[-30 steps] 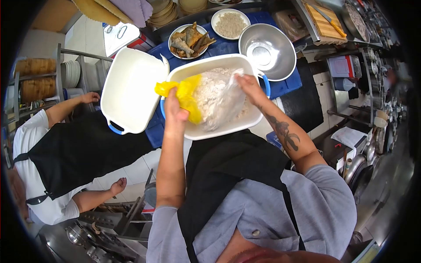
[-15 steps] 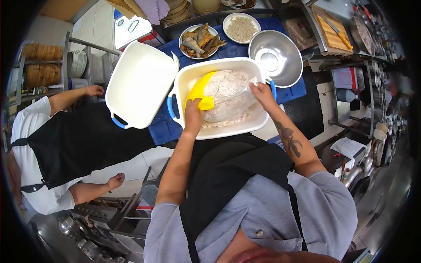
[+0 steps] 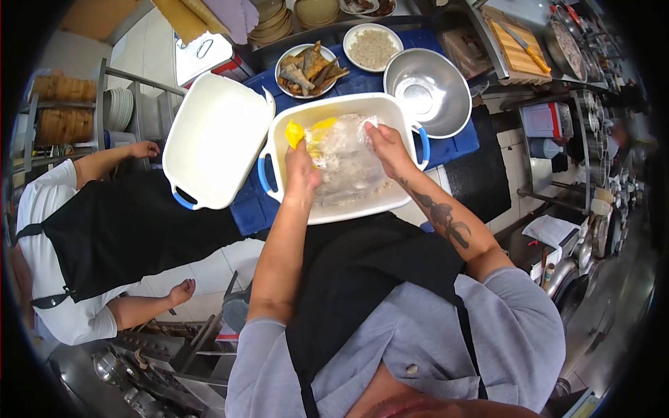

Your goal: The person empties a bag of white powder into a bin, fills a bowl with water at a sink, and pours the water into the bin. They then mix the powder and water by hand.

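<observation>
My left hand (image 3: 302,169) is closed on one side of a clear and yellow plastic bag (image 3: 341,153), and a yellow end pokes up above the fingers. On the other side, my right hand (image 3: 387,146) pinches a whitish, crumpled corner of the same bag. The bag is stretched between both hands inside a white plastic basin (image 3: 284,111) with blue handles. A pale, crumbly or paste-like mass shows through the film, and bits of it lie on the basin floor.
Left of the basin lies another white tub (image 3: 216,139). Behind stand a bowl of browned fish pieces (image 3: 310,70), a bowl of pale grains (image 3: 373,49) and a steel bowl (image 3: 446,104). A co-worker in a black apron (image 3: 139,230) stands at left. A knife (image 3: 523,47) lies on a board at right.
Both hands have lifted the bag's edges; the left moved up with the yellow end, the right slightly left and inward. The yellow part is now bunched smaller. The whole view shifted slightly.
</observation>
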A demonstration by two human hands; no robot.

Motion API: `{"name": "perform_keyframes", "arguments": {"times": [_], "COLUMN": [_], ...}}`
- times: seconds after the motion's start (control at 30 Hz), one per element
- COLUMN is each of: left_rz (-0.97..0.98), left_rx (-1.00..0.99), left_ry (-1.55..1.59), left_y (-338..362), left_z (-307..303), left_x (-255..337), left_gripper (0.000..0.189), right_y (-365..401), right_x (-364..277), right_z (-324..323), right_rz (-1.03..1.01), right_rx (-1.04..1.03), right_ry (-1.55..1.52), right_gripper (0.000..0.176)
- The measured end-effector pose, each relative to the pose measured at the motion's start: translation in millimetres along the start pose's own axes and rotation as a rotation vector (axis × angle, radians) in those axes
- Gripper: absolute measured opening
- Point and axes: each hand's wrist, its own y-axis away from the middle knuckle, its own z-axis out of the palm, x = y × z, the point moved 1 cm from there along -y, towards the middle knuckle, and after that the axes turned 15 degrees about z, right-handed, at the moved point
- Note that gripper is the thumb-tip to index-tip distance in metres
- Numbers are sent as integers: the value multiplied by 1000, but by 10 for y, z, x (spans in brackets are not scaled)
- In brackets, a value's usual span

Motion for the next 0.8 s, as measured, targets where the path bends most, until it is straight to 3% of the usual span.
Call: {"name": "perform_keyframes", "arguments": {"times": [0.13, 0.2, 0.27, 0.33, 0.4, 0.47, 0.5, 0.53, 0.6, 0.67, 0.73, 0.77, 0.8], "left_rz": [62, 62, -1, 29, -13, -4, -5, -7, -40, -92, -118, -111, -85], "left_rx": [-127, -86, -115, -144, -198, -236, -271, -263, -305, -286, -268, -269, -282], "left_ry": [-22, 34, -93, -120, -352, -381, -410, -411, -316, -253, -258, -258, -180], "left_y": [-86, -126, -172, -276, -304, -135, 26, 151, 314, 442, 599, 685, 761], "left_z": [-26, 211, 207, 108, 59, 170, 264, 312, 446, 446, 367, 288, 188], "left_x": [4, 115, 142, 95, 129, 204, 263, 281, 313, 344, 362, 386, 427], "left_gripper": [26, 24, 25, 26, 26, 26, 26, 26, 27, 27, 30, 30, 31], "right_y": [280, 258, 261, 127, 78, 69, -3, 34, 162, 5, -191, -122, -43], "right_x": [-149, -360, -407, -487, -419, -355, -205, -170, -199, -4, 136, 147, 97], "right_z": [113, 176, 206, 184, 94, 56, 39, 57, 110, -9, -130, -117, -98], "right_rz": [42, 12, -17, -121, -90, -153, -349, -343, -604, -636, -650, -412, -418], "right_rx": [-34, -77, -41, -139, -172, -165, -238, -244, -189, -75, -275, -277, -275], "right_ry": [-51, -79, -83, -41, 5, 415, 470, 470, 1010, 1070, 1026, 934, 932], "right_gripper": [23, 26, 27, 27, 20, 23, 46, 46, 60, 53, 37, 23, 23]}}
